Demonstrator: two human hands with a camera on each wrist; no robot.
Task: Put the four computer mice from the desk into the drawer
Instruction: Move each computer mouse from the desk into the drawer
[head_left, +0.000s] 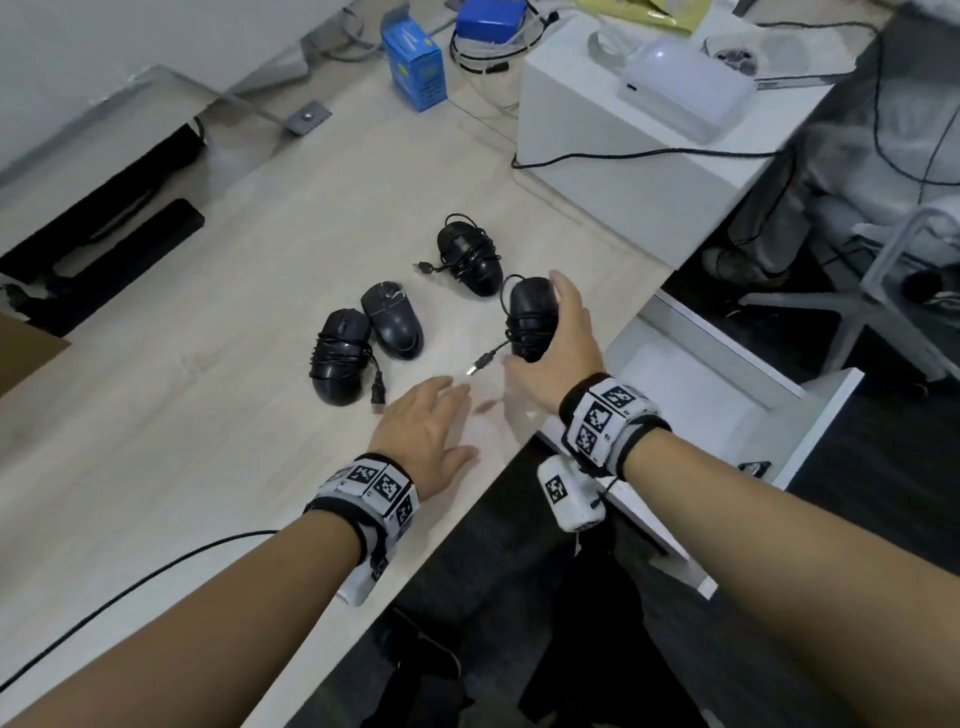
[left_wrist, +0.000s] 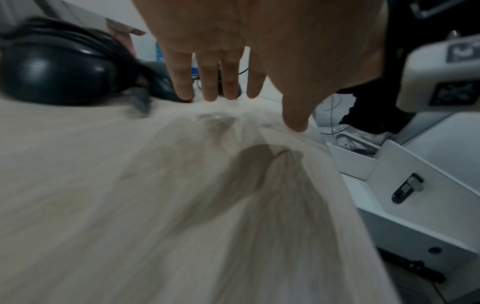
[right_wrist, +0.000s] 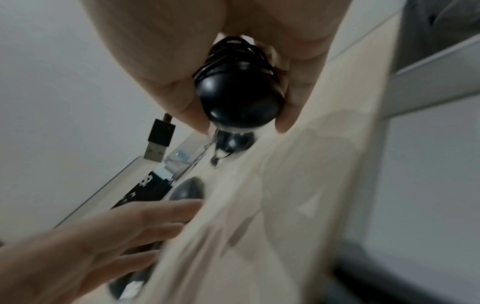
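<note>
My right hand (head_left: 558, 353) grips a black mouse (head_left: 531, 318) wound in its own cable, held just above the desk near the right edge; its USB plug (head_left: 480, 362) dangles free. The right wrist view shows that mouse (right_wrist: 240, 98) pinched between thumb and fingers. Three more black mice lie on the desk: one wrapped in cable (head_left: 338, 357), one plain (head_left: 393, 319) beside it, one wrapped (head_left: 468, 254) farther back. My left hand (head_left: 428, 431) hovers flat over the desk with straight fingers (left_wrist: 207, 82), holding nothing. The white drawer (head_left: 727, 395) stands open to the right, below the desk edge.
A white box (head_left: 613, 135) with a pale device on it sits at the back right, with a black cable across it. A blue carton (head_left: 414, 62) stands farther back. A dark keyboard tray (head_left: 104, 228) lies at the left. A chair base (head_left: 857, 306) stands beyond the drawer.
</note>
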